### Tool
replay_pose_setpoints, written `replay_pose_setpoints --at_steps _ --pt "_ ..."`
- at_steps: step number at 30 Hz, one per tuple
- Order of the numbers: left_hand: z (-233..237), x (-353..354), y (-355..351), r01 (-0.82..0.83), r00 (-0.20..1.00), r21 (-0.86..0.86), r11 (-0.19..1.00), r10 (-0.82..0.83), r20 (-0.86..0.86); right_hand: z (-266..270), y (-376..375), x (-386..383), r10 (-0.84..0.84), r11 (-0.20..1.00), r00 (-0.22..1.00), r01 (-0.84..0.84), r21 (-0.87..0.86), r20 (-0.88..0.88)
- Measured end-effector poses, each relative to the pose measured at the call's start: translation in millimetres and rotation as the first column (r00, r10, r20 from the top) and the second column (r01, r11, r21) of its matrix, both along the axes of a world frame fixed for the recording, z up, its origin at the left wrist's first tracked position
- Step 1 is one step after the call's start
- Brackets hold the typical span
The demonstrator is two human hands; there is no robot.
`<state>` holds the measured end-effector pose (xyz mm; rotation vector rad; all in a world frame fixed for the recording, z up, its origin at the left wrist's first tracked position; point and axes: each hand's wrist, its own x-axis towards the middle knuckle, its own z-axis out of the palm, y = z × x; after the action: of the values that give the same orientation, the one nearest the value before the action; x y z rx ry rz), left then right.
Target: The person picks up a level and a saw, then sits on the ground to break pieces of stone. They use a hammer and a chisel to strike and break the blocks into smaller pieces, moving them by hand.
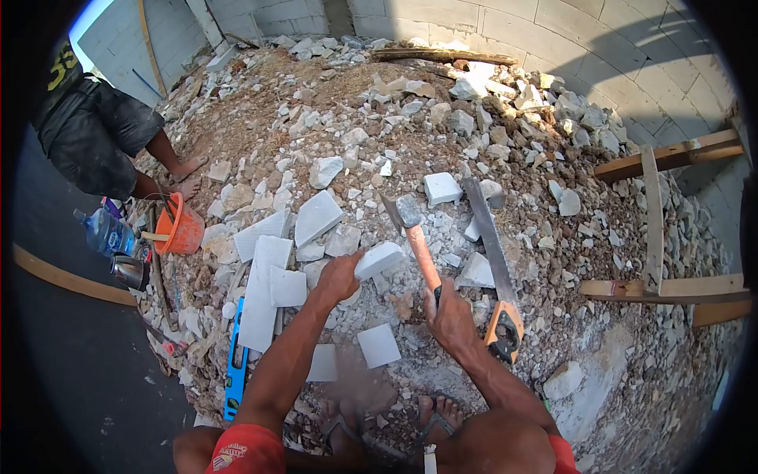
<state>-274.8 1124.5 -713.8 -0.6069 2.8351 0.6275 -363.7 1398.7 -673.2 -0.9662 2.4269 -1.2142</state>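
My left hand [339, 278] grips a small white block piece [380, 260] by its left end, tilted above the rubble. In my right hand [453, 317] is a hammer [421, 251], held by its orange-brown handle with the grey head up and to the left, near the block piece. A handsaw [491, 241] lies just right of the hammer, its orange and black handle toward me. Cut white blocks [266, 294] lie left of my left hand, and a squarish white piece [379, 346] lies on the ground between my arms. A blue spirit level [235, 365] rests beside my left forearm.
Loose rubble [379, 118] covers the uneven ground up to a block wall [505, 28]. Another person [99, 130] stands at left, near an orange bucket [180, 227] and a water bottle [109, 234]. A wooden frame [654, 225] stands at right.
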Motion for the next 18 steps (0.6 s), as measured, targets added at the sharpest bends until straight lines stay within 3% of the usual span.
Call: replay_pose_setpoints --at_steps 2,6,10,14,16,18 --pt "3 0 3 -0.009 1.000 -0.016 1.000 0.009 0.002 -19 -3 -2 0.068 0.983 0.985 -0.094 0.160 0.156" --pt "3 -5 4 -0.009 0.998 -0.026 1.000 0.010 0.056 -9 1 -6 0.049 0.984 0.978 -0.082 0.156 0.203" --pt "0 -5 6 -0.012 0.999 -0.027 1.000 0.013 0.045 16 4 0 -0.018 0.998 0.991 0.010 0.056 0.134" --pt "-3 -1 8 -0.019 1.000 -0.047 0.999 0.020 0.022 -12 3 -3 -0.030 0.999 0.996 0.029 0.016 0.080" --pt "-1 -2 10 -0.027 1.000 -0.035 0.999 0.027 -0.011 -43 5 -7 0.080 0.989 0.983 -0.099 0.110 0.166" --pt "11 -14 9 -0.012 1.000 -0.047 0.999 0.013 0.017 -38 8 -15 0.073 0.988 0.984 -0.094 0.123 0.163"
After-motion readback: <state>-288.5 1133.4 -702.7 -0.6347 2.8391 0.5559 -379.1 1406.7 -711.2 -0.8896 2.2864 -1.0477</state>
